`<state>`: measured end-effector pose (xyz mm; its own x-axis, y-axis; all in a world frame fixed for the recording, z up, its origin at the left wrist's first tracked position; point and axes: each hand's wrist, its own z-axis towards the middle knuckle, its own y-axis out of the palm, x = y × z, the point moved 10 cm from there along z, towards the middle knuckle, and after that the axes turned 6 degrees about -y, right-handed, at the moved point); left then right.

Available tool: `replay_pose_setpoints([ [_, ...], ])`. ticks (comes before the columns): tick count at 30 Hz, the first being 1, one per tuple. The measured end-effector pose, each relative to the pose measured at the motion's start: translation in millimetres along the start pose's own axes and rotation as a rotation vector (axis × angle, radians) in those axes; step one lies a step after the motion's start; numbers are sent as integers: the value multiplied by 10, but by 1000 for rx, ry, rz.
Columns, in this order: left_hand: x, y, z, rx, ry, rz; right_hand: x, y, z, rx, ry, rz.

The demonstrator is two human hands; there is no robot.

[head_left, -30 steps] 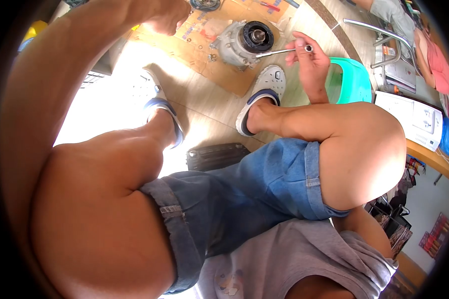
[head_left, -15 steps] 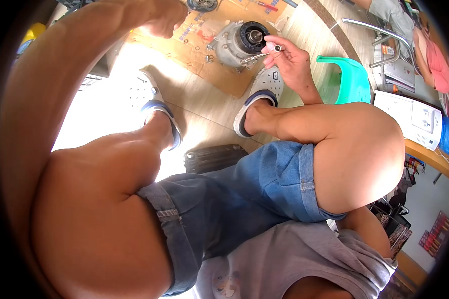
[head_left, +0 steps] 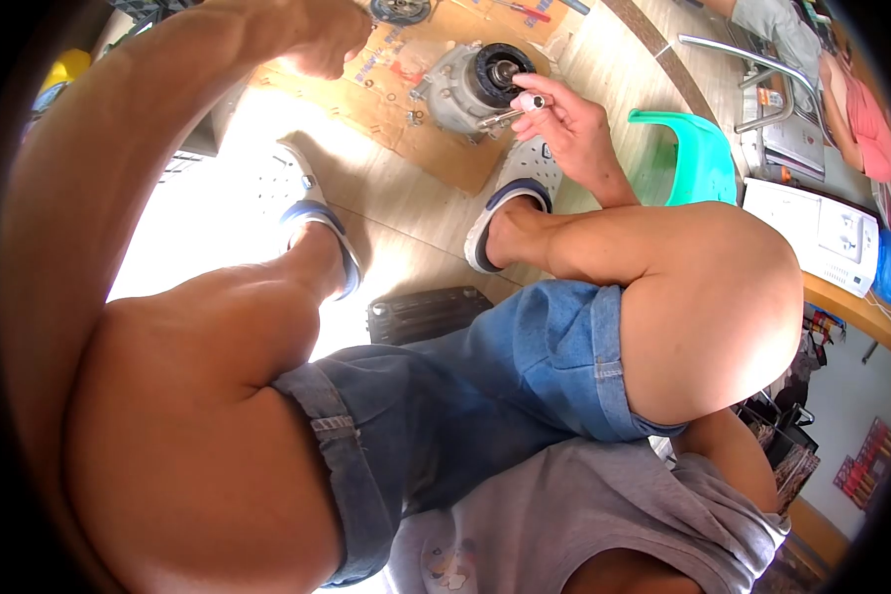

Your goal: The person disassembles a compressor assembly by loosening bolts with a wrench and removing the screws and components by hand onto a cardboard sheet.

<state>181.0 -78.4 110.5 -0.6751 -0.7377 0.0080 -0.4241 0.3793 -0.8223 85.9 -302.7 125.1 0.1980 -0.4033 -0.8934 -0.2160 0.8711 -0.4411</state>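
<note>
Clasping a metal tool (head_left: pixel 505 117), the right hand (head_left: pixel 572 131) partly hides it; whether the left hand (head_left: pixel 322 38) grips anything is unclear.

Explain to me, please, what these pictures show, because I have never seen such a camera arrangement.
There is no robot: these are a person's two bare hands, seen from above by one camera worn on the head. The right hand holds a slim metal tool near a metal machine part with a black ring. That part sits on brown cardboard on the floor, with small loose pieces around it. The left hand seems curled; I cannot tell whether it holds anything.
</note>
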Motion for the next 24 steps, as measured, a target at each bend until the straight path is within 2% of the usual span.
replay_pose_setpoints([
  [9, 5, -26, -11, 9, -3, 0, -248, 66, 4, -117, -234, -193],
  [12, -9, -4, 10, 8, 6, 14, -266, 77, 9, -140, -218, -238],
  [15, -12, -2, 16, 2, 12, 30, -330, 177, -59, -272, -419, -481],
  [18, 6, 0, 28, 1, 21, 48, -349, 182, -96, -262, -444, -459],
  [21, 12, 2, 48, 12, 30, 61, -333, 125, -42, -176, -368, -307],
  [24, 12, 21, 64, 29, 38, 79, -117, 60, -48, -19, -67, 113],
])
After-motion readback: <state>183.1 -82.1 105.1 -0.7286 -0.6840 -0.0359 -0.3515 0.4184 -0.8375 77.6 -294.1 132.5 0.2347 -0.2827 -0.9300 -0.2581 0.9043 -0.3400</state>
